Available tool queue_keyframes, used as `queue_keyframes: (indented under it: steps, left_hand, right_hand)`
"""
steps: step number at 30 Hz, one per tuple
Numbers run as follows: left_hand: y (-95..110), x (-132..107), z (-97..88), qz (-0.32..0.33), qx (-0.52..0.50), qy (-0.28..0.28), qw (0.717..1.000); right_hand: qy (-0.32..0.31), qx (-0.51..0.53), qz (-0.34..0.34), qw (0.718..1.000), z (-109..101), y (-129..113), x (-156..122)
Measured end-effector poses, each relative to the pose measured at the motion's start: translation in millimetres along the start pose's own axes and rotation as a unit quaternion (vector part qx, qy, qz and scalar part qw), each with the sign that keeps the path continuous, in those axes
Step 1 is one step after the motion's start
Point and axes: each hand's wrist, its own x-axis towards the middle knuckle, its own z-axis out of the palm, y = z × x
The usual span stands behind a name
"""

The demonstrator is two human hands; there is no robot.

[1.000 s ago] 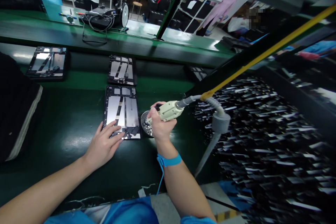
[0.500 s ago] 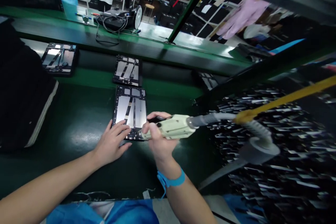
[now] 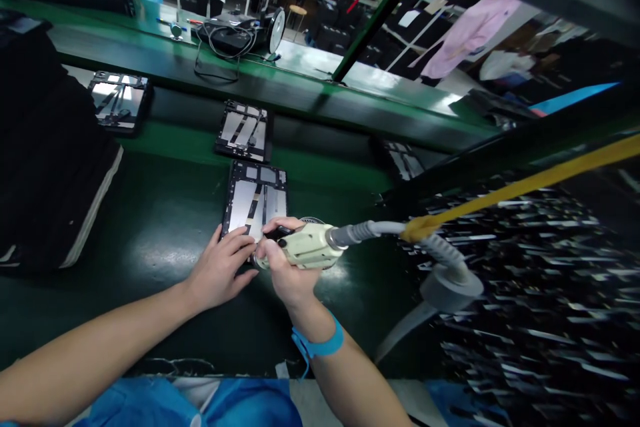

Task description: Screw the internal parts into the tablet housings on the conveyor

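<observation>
An opened tablet (image 3: 269,203) with silver panels and dark ribbon cables lies on the green bench in front of me. My right hand (image 3: 290,273) is wrapped round a pale green electric screwdriver (image 3: 313,245), whose grey cord (image 3: 380,229) runs off to the right. The tool's tip points at the tablet's near edge, where my fingers hide it. My left hand (image 3: 220,267) rests with fingers stretched out on the tablet's near left part, beside the tool's tip. A blue strap (image 3: 325,341) circles my right wrist.
Similar opened devices (image 3: 243,130) (image 3: 119,101) lie farther back. A dark cloth-covered stack (image 3: 45,147) stands at left. Many dark, shiny pieces (image 3: 510,293) fill the right side. A yellow strap (image 3: 525,190) crosses to the cord. A cabled black machine (image 3: 233,33) sits on the ledge; people stand beyond.
The screwdriver in my right hand has moved left across the tablet's near edge, closer to my left fingers. My left hand stays on the tablet. The whole view has shifted slightly.
</observation>
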Motion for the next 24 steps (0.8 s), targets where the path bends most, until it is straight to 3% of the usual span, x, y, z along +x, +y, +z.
queue_keyframes:
  steps: [13,24]
  left_hand:
    - [-2.9,-1.5,3.4,-0.007,0.008,-0.002,1.0]
    - [-10.6,3.2,6.7,0.01,0.018,0.004,1.0]
  right_hand:
    - [-0.021,-0.018,0.015,0.999,1.2,6.1,-4.8]
    - [0.012,-0.016,0.011,1.0,-3.8,0.5,0.5]
